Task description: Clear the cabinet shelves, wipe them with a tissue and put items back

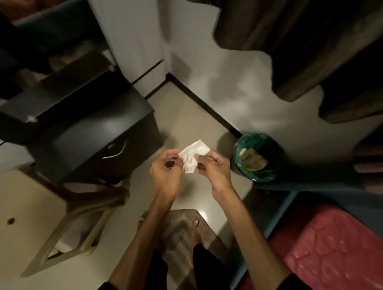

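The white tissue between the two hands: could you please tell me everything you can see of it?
The tissue is a small white sheet of thin, soft-looking paper, crumpled and creased rather than flat, with one corner sticking up and away from the person. It is held in the air above the pale floor, in front of the dark cabinet and left of the green-lined bin. The left hand pinches its left edge and the right hand pinches its right side, as if spreading or folding it. Nothing else touches it.
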